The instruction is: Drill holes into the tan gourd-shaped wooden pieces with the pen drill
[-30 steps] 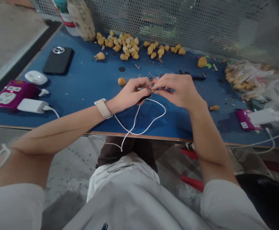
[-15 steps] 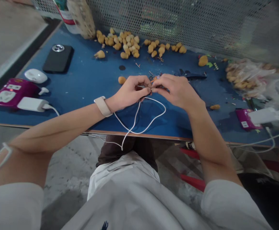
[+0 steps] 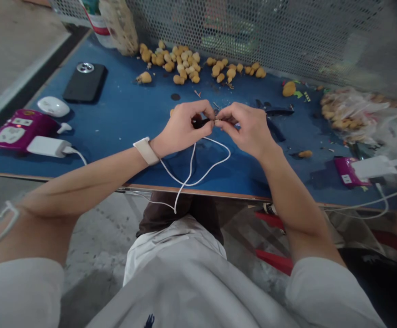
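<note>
Moved both hands a little higher and closer together over the blue table (image 3: 116, 114) than a moment before. Showed close finger work, up off the table. Held a small dark bit (image 3: 197, 121) in the curled fingers of the left hand (image 3: 181, 127), a firm closed grip. Pinched something tiny (image 3: 219, 119), too small to tell, in the fingertips of the right hand (image 3: 246, 127), right up against the left. Let a white cord (image 3: 229, 156) droop from the hands in a narrower loop toward the table edge. Bent both wrists in, with a pale watch (image 3: 145, 150) on the left wrist. Left a dark tool (image 3: 275, 110) just past the right hand, tan lumps (image 3: 178, 79) farther off.
</note>
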Tool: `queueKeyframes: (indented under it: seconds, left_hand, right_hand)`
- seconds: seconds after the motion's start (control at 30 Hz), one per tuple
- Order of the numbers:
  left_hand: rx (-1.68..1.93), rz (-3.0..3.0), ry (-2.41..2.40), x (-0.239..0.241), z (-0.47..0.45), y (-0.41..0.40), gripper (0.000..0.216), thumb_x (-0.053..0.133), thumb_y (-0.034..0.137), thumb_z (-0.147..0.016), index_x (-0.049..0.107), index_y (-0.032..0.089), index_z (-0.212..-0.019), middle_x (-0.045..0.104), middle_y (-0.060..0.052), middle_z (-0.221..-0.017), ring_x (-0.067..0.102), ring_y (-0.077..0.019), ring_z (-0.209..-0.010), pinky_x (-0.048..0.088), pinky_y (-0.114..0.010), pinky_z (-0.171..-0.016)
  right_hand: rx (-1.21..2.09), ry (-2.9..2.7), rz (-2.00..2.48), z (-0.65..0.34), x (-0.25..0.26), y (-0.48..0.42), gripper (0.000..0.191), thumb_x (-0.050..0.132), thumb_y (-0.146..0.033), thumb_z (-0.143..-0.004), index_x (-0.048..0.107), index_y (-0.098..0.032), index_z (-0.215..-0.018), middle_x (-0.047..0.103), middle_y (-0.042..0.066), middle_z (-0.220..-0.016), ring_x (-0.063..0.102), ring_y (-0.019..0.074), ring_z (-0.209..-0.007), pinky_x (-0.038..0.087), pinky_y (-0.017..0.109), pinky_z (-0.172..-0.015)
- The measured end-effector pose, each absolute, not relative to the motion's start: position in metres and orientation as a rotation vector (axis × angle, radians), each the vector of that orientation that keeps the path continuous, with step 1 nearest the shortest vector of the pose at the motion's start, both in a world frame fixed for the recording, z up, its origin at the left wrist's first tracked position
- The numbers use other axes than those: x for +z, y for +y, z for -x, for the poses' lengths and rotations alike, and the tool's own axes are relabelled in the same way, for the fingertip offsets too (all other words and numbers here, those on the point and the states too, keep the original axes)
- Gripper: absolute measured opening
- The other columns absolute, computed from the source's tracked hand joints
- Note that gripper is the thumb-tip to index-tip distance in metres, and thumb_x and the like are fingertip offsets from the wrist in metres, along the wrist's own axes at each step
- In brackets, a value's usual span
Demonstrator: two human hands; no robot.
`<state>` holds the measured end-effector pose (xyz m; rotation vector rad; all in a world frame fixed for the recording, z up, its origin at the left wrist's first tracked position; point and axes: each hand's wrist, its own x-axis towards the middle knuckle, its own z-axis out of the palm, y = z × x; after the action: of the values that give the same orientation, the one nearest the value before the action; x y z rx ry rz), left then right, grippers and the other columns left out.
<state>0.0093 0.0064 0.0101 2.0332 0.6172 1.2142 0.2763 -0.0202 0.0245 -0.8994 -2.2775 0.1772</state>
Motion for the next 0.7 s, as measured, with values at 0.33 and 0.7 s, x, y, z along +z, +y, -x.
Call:
queueKeyframes:
  seconds: [0.33,0.7]
  left_hand:
    - [1.156,-1.484,0.399,0.025,-0.005,0.016,0.053,0.106,0.069,-0.095,0.070,0.030,-0.099,0.075,-0.004,-0.092,0.058,-0.0189,-0.057,0.053,-0.038,-0.049]
    - [1.146,-1.205,0.241,0.053,0.006,0.012,0.041,0.096,0.056,-0.117,0.074,0.027,-0.099,0.076,-0.003,-0.106,0.052,-0.0114,-0.055,0.036,-0.026,-0.037]
  right_hand:
    - [0.367,-2.359,1.014,-0.239,-0.016,0.024,0.058,0.057,-0.079,-0.131,0.088,-0.030,-0.133,0.085,0.015,-0.139,0.080,0.0418,-0.139,0.068,0.072,-0.131]
    - [0.502,-2.565,0.720,-0.228,-0.019,0.014,0.033,0.078,-0.059,-0.125,0.095,-0.031,-0.133,0.084,0.014,-0.141,0.077,0.0415,-0.140,0.058,0.077,-0.138]
